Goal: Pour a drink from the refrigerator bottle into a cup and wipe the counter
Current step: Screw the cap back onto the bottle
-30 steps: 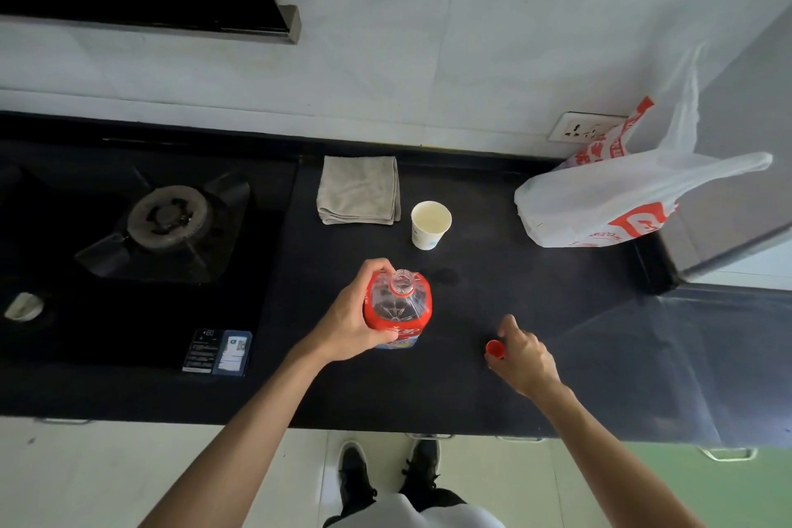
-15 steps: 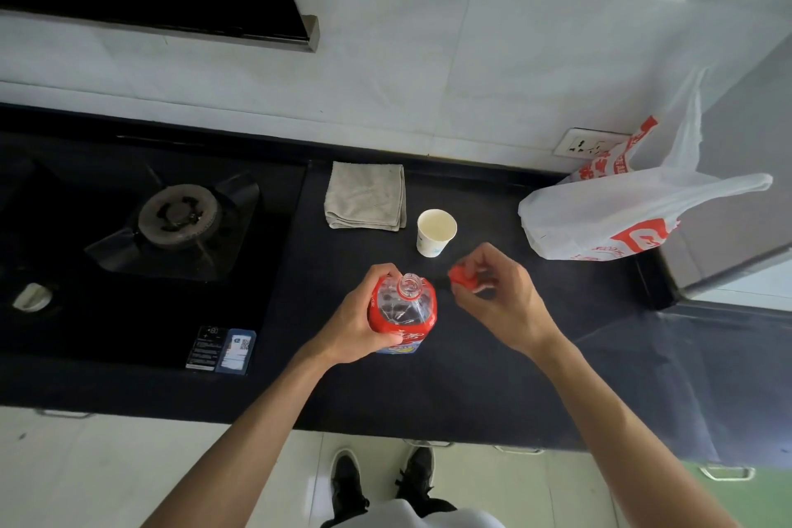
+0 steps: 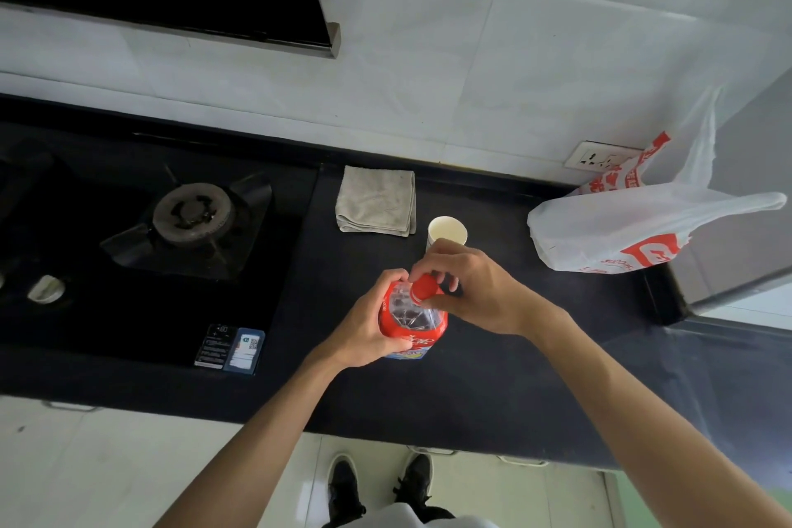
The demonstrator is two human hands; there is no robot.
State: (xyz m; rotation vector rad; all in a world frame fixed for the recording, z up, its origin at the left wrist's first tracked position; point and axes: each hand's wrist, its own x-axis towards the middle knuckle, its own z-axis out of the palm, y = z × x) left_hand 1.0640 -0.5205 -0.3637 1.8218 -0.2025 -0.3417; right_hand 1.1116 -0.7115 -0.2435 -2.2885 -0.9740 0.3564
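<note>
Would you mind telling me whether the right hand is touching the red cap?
Touching: the head view shows the right hand pinching the red cap over the bottle.

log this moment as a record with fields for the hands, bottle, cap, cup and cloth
left hand: grips the bottle around its upper body
right hand: pinches the red cap at the bottle mouth
bottle: upright on the black counter
cap: seated or not, cannot tell
cup: white, upright, behind the right hand
cloth: folded, near the wall, left of the cup
other: plastic bag at right, gas burner at left
</note>
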